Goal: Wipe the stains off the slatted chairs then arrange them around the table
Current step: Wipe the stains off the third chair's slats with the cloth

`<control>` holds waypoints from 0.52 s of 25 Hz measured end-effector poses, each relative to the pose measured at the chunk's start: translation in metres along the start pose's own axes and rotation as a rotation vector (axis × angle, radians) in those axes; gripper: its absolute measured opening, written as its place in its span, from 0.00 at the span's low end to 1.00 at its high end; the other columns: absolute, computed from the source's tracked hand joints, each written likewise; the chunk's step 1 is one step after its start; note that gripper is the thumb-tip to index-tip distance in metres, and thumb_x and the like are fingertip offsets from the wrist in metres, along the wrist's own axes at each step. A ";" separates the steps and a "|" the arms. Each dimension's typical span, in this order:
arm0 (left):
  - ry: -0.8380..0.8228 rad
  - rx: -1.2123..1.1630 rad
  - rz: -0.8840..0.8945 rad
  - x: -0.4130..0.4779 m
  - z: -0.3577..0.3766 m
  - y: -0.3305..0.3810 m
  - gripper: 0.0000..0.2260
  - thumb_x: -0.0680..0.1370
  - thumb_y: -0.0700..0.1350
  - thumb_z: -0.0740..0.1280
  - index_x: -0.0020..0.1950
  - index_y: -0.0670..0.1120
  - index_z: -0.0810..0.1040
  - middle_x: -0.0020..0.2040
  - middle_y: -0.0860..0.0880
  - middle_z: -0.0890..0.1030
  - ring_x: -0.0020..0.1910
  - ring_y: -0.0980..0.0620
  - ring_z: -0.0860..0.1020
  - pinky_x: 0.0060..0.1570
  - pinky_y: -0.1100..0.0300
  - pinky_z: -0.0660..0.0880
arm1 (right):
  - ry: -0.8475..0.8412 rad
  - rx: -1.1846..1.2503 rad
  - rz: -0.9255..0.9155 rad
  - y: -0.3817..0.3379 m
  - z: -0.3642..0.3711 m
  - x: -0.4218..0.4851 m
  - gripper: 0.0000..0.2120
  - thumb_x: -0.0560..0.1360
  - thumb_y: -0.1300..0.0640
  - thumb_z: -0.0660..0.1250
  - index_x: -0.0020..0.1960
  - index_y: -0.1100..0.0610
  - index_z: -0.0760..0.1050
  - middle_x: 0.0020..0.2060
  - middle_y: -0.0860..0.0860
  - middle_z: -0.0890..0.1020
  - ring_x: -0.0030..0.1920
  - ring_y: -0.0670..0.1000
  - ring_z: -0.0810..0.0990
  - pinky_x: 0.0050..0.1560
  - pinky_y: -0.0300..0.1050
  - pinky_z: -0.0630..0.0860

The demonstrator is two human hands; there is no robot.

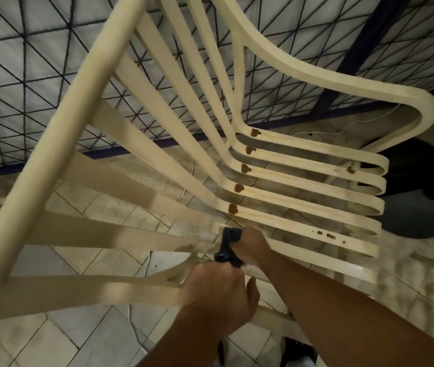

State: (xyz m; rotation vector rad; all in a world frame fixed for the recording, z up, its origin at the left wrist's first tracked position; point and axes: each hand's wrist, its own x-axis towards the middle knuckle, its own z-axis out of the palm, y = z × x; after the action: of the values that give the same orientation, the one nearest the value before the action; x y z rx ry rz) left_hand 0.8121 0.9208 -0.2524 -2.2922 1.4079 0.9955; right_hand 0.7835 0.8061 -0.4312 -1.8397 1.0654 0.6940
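Observation:
A cream slatted chair [157, 160] fills the view, seen from behind and above its backrest. Brown stains [239, 188] dot the bend where the back slats meet the seat slats, with smaller brown spots [329, 235] on a lower seat slat. My right hand [250, 247] grips a dark blue cloth [227, 245] and presses it on the bend of a near slat. My left hand [218, 295] grips the chair's near armrest just below it. Part of the cloth is hidden by my fingers.
A dark metal lattice fence [25, 83] with a pale sheet behind it stands beyond the chair. The floor is pale tile [83, 335]. A dark round base [417, 207] lies on the floor at the right. A thin white cable [343, 128] runs along the floor.

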 end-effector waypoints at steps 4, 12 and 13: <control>0.001 0.013 -0.028 0.000 0.000 0.002 0.26 0.83 0.64 0.48 0.49 0.47 0.77 0.37 0.48 0.72 0.40 0.49 0.76 0.43 0.55 0.72 | -0.142 -0.308 -0.036 0.033 -0.036 -0.001 0.06 0.77 0.59 0.67 0.52 0.61 0.78 0.40 0.55 0.79 0.47 0.56 0.82 0.41 0.43 0.77; 0.011 0.005 -0.061 0.000 0.001 0.005 0.29 0.82 0.67 0.47 0.48 0.49 0.79 0.40 0.50 0.80 0.40 0.54 0.79 0.49 0.54 0.80 | -0.156 -0.044 0.085 0.170 -0.115 -0.074 0.09 0.72 0.48 0.77 0.47 0.51 0.81 0.40 0.48 0.84 0.41 0.47 0.83 0.41 0.40 0.77; 0.031 0.002 -0.062 0.000 0.001 0.005 0.29 0.82 0.67 0.47 0.47 0.49 0.79 0.40 0.51 0.80 0.39 0.54 0.79 0.49 0.55 0.80 | -0.070 -0.004 0.087 0.189 -0.125 -0.086 0.09 0.73 0.47 0.77 0.46 0.50 0.81 0.39 0.48 0.84 0.41 0.47 0.83 0.42 0.41 0.77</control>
State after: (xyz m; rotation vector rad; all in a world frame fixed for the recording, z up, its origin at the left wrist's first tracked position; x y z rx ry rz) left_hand 0.8072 0.9191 -0.2521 -2.3441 1.3404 0.9437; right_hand 0.5809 0.6818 -0.3828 -1.7674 1.1041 0.8068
